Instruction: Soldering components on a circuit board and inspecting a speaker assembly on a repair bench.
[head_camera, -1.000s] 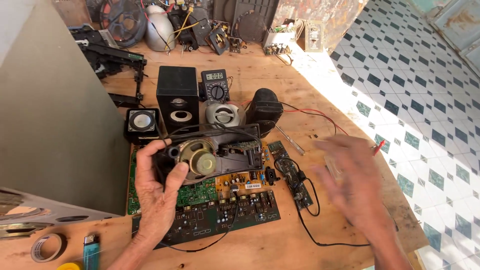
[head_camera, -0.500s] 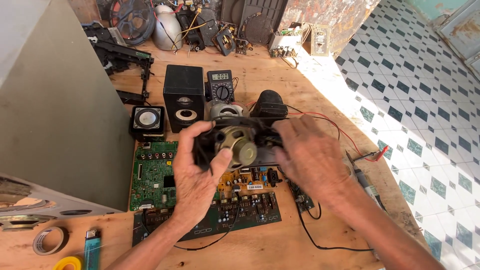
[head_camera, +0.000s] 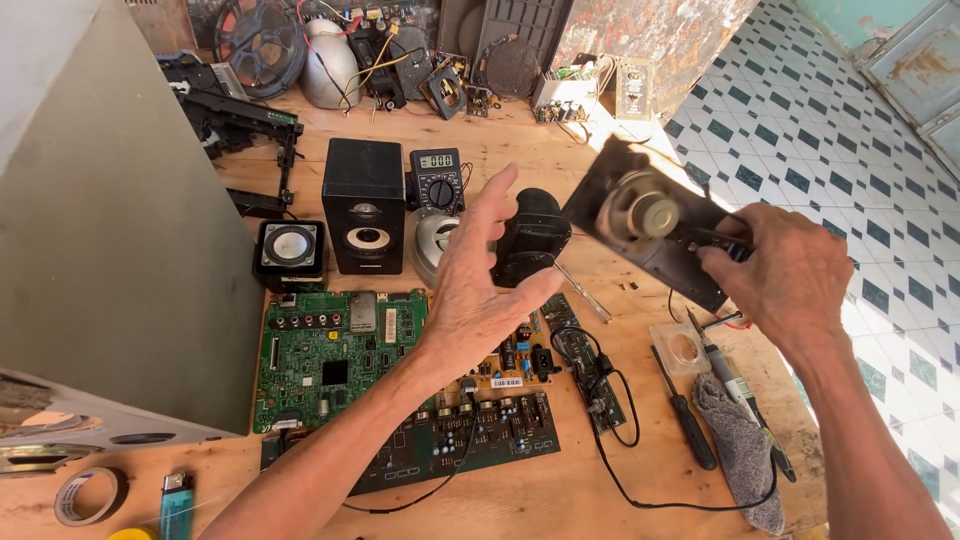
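Head view: the right hand (head_camera: 790, 275) is raised over the right part of the wooden table (head_camera: 560, 500), its fingers closed on the lower right edge of a dark speaker panel (head_camera: 650, 235). The panel is lifted clear of the table and tilted, with its round speaker cone facing the camera. The left hand (head_camera: 480, 290) hovers open above the middle of the table, fingers spread and pointing up, holding nothing; it is near the panel's left edge but apart from it.

Below the left hand lie a green circuit board (head_camera: 335, 355) and a darker circuit board (head_camera: 470, 435), side by side and flat. Behind them stand a black speaker box (head_camera: 363, 205), a small square speaker (head_camera: 290, 248) to its left and a multimeter (head_camera: 437, 180) to its right. A small clear tray (head_camera: 680, 347) sits under the right hand; what it holds is too small to tell.

A screwdriver (head_camera: 685, 412) and a grey rag (head_camera: 740, 450) lie close to the table's right edge, beyond which is tiled floor (head_camera: 850, 120). A large grey case (head_camera: 110, 230) closes off the left side. Bare wood shows along the front edge, between a tape roll (head_camera: 88, 495) and the rag.
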